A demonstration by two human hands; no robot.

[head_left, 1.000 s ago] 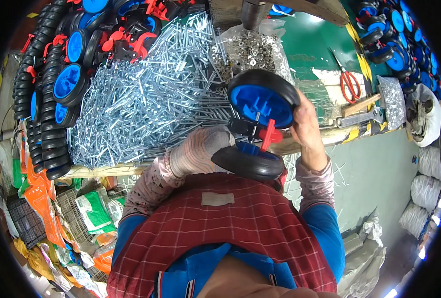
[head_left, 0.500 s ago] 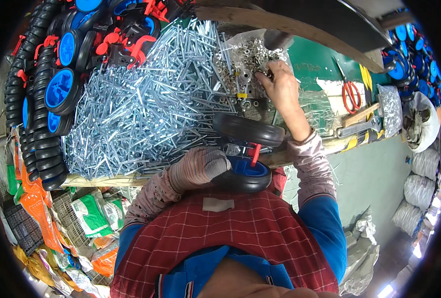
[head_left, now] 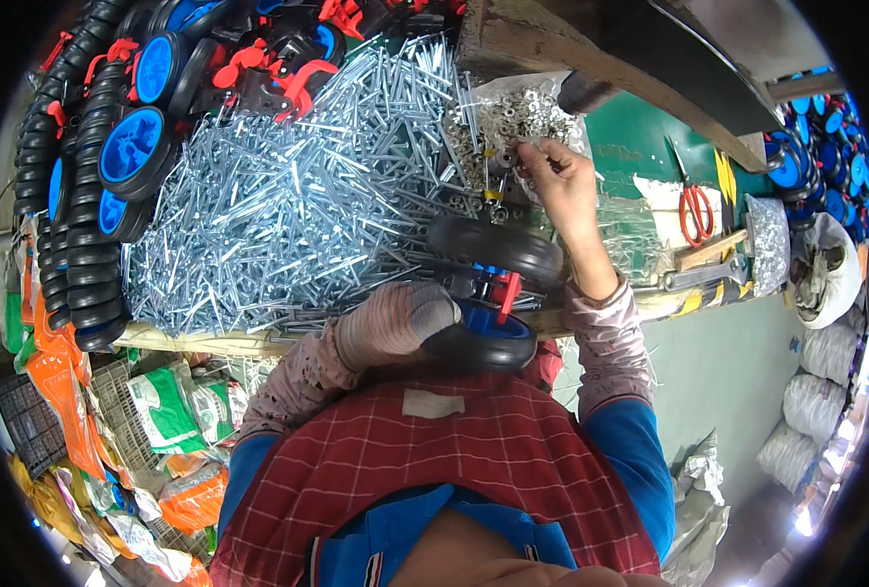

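My left hand (head_left: 400,323), in a striped knit glove, is closed on the left side of a twin-wheel caster assembly. This has two black-tyred wheels, the upper one (head_left: 493,248) over the bench edge and the lower one (head_left: 488,338) with a blue hub close to my apron. A red lever (head_left: 505,295) stands between them. My bare right hand (head_left: 564,186) is at the near side of a pile of small metal nuts (head_left: 527,115). Its thumb and forefinger are pinched together; what lies between them is too small to make out.
A large heap of long silver bolts (head_left: 288,210) covers the bench to the left. Assembled blue-hubbed wheels (head_left: 136,147) are stacked beyond it. Red-handled scissors (head_left: 695,213), an adjustable wrench (head_left: 701,276) and a wood-handled tool (head_left: 710,250) lie right. A wooden beam (head_left: 620,78) overhangs the far side.
My right hand has drawn slightly back from the nuts, its fingers now pinched. The left hand stays on the wheel assembly. The whole view has shifted a little.
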